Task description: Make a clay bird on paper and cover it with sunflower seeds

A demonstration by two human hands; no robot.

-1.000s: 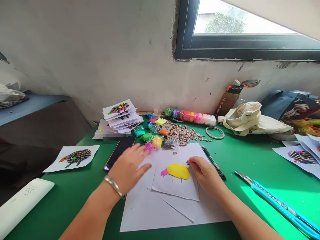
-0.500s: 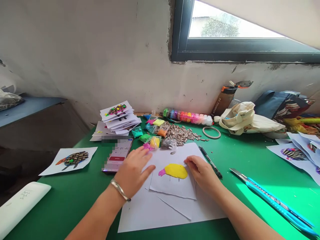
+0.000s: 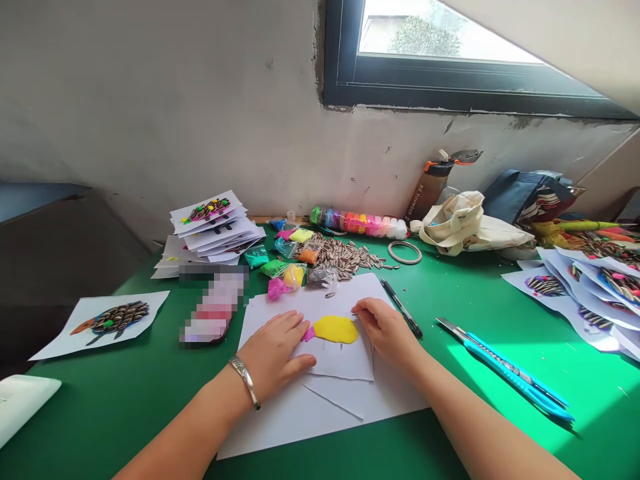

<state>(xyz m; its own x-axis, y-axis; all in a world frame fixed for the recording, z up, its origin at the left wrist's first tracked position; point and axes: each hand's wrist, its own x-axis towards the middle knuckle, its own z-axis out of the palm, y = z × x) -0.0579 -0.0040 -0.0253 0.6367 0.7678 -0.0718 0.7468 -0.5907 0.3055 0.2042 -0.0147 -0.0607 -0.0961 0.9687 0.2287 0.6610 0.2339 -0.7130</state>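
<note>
Green tabletop: left hand (image 3: 277, 353) lies open, pinning a thin, floppy paper card (image 3: 340, 357); right hand (image 3: 383, 327) pinches a seed at its soft, likely dentable yellow clay (image 3: 335, 329). Sunflower seeds (image 3: 345, 257) lie beyond.

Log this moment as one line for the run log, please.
left hand: flat on small paper sheet | right hand: pinching sunflower seed at yellow clay shape | seed pile behind | blue utility knife to the right
</note>
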